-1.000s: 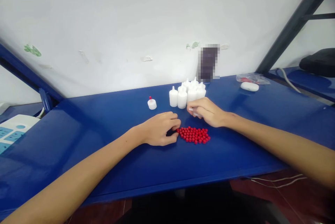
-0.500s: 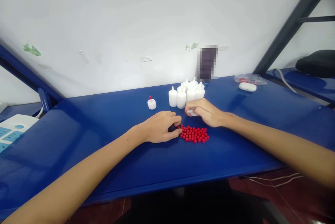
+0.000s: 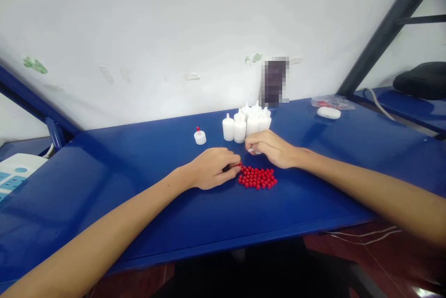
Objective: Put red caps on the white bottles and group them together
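Note:
My left hand [image 3: 218, 168] is at the left end of a cluster of small red caps [image 3: 257, 178]. Its thumb and fingertips have come together around a red cap [image 3: 240, 164] there. Just right of it, my right hand [image 3: 268, 148] is closed around a small white nozzle bottle, mostly hidden by the fingers; its pale tip [image 3: 251, 150] pokes out to the left. Behind that hand stand several white nozzle bottles [image 3: 239, 130], upright and uncapped. Apart from them, to the left, sits a short white bottle [image 3: 200, 137] with a red cap on its tip.
The blue table [image 3: 167, 228] meets a white wall at the back. A white case [image 3: 329, 113] and a clear plastic bag [image 3: 332, 102] with red pieces lie at the back right. At the left edge is a white and blue power strip [image 3: 17, 172]. A dark post [image 3: 379, 28] rises on the right.
My left thumb and fingertips have closed from a wider gap onto a cap at the cluster's edge. My right hand keeps its hold on the bottle, whose tip shows less.

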Tool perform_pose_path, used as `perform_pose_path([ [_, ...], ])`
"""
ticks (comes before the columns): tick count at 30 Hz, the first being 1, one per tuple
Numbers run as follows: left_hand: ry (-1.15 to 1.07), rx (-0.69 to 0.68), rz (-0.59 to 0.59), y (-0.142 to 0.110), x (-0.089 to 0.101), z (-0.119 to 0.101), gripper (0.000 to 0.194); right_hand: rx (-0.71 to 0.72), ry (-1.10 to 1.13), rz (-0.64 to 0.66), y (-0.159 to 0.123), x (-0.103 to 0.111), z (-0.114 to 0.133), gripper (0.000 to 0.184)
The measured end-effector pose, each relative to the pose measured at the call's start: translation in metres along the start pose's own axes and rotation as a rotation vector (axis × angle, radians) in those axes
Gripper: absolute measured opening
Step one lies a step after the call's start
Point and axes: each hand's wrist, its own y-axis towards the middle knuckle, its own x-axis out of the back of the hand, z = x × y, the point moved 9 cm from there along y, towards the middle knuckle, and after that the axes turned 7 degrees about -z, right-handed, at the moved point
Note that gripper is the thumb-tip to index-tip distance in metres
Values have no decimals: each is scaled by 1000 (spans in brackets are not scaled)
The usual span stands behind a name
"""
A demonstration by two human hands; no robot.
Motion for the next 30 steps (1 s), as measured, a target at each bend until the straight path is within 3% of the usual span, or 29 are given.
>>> perform_pose_path([
  [4, -132, 91, -281, -3, 20, 7, 27, 23, 126, -9, 0, -5, 16, 35],
  [8, -87, -22, -505, -6, 34, -6, 20, 118, 142, 32, 0, -16, 36, 40],
  [13, 70, -138, -556, -6, 34, -21, 20, 110, 106, 13, 0, -15, 37, 43],
  [24, 274, -177, -565, -6, 32, -31, 25, 85, 27, -6, -4, -13, 36, 41],
  [30, 339, -203, -554, -6, 28, -31, 25, 29, 50, -19, -6, -11, 34, 22],
])
